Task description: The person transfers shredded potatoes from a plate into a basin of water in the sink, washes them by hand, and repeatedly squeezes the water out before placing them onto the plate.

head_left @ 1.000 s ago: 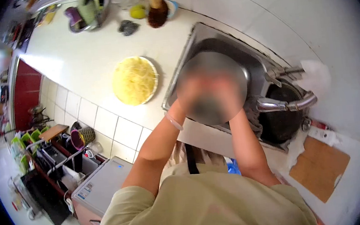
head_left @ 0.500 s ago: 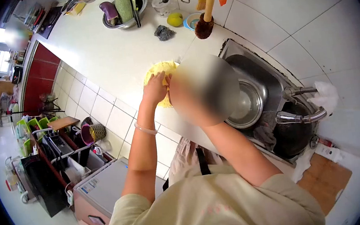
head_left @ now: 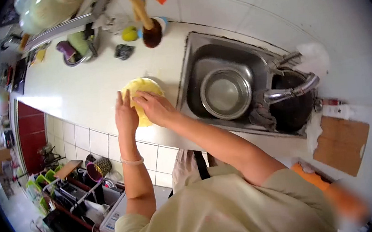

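Note:
On the counter sits a soft yellow mass [head_left: 140,85], dough-like and lumpy, in a round dish [head_left: 158,85] whose pale rim shows on the right. Its exact kind I cannot make out. My left hand [head_left: 127,115] lies at the left side of the mass, fingers stretched and slightly apart. From the right, my right hand [head_left: 155,108] reaches over it, fingers extended and touching the yellow surface. Neither hand is wrapped round anything visible. A pale bangle [head_left: 132,161] circles my left wrist.
Right of the hands is a steel sink [head_left: 195,70] holding a metal bowl [head_left: 226,94], with a tap [head_left: 291,92] beyond. Behind are a scouring pad [head_left: 124,51], a yellow-green fruit [head_left: 129,33], a hanging brush [head_left: 152,34] and a bowl of vegetables [head_left: 83,58].
The view has turned and shifted, so the counter and sink sit further left. A blur that covered my right hand is gone. Both hands remain at the yellow mass.

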The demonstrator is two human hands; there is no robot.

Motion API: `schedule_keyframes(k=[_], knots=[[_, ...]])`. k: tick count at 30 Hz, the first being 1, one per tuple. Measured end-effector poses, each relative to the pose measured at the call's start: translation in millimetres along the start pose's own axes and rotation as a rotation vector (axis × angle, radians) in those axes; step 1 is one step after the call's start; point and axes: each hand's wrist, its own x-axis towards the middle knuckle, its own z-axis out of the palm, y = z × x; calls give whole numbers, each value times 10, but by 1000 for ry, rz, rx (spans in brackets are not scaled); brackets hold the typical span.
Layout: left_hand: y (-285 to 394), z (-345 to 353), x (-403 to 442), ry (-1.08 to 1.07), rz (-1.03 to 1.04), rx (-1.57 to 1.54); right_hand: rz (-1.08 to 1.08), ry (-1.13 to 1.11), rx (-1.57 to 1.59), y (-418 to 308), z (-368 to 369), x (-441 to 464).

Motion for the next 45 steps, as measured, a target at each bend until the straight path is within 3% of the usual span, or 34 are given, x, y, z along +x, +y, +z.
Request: schedule_keyframes(k=[1, 2, 4, 8, 10, 12, 13, 14, 16, 20, 22, 24, 26, 28, 29, 30, 31, 32, 33, 34, 36, 38, 40, 41, 42, 43, 44, 45], knots=[[25, 69, 2, 68, 82, -11, 26, 6, -9, 75, -82, -88], [58, 142, 54, 146, 166, -23, 112, 150, 128, 185, -194, -159], [637, 97, 40, 163, 243, -312, 248, 347, 249, 437, -425, -395], [1481, 917, -2, -155, 436, -648, 437, 453, -23, 1430, -768, -1183], [1639, 1827, -18, -320, 511, -518, 547, 321, -72, 1933, -827, -1657], [1729, 2602, -63, -404, 588, -230, 735, 8, -378, 2334, -771, -2021], [1713, 2987, -34, -576, 616, -19, 731, 6, -383, 2510, -695, -2125], [1751, 3148, 14, -574, 617, -24, 781, -117, -466, 2688, -633, -2227], [1801, 3380, 4, -649, 704, 386, 841, -251, -543, 2866, -602, -2329], [1822, 3545, 18, -761, 723, 473, 756, -298, -685, 3055, -367, -2456], [1857, 3403, 25, -784, 730, 458, 810, -304, -536, 2902, -428, -2399], [1944, 3306, 80, -959, 758, 532, 863, -357, -487, 2843, -475, -2336], [2023, 3065, 100, -926, 746, 501, 920, -414, -442, 2671, -637, -2318], [1981, 2900, 79, -883, 727, 468, 949, -45, -162, 2463, -985, -2309], [1877, 2809, 67, -644, 614, 272, 882, 84, -449, 2428, -1055, -2387], [1790, 2740, 38, -408, 496, 79, 882, 85, -450, 2406, -1065, -2442], [1745, 2716, 8, -318, 379, 40, 1068, 190, -408, 2405, -1044, -2511], [1682, 2769, 17, -320, 384, 39, 1254, 299, -361, 2410, -1023, -2578], [1598, 2899, 46, -462, 111, -91, 1487, 221, -138, 2458, -1023, -2602], [1523, 3016, 96, -597, -166, -220, 1489, 226, -139, 2418, -1043, -2573], [1387, 3170, 230, -612, -150, -142, 1650, 365, 166, 2271, -1073, -2505], [1412, 3120, 279, -621, -133, -63, 1720, 407, 246, 2584, -879, -2846], [1505, 2939, 372, -529, -132, -93, 1750, 618, 644, 2714, -788, -2944], [1401, 2987, 438, -502, -25, -293, 1750, 730, 768, 2861, -690, -3033], [1357, 3026, 463, -495, -21, -289, 1720, 876, 926, 3116, -517, -3180], [1319, 3071, 472, -412, 131, -345, 1640, 1077, 1154, 3474, -273, -3403], [1310, 3045, 467, -325, 289, -389, 1464, 1386, 1574, 4076, 150, -3818], [1359, 2944, 448, -320, 294, -383, 1542, 1226, 1363, 3849, -95, -3559]])
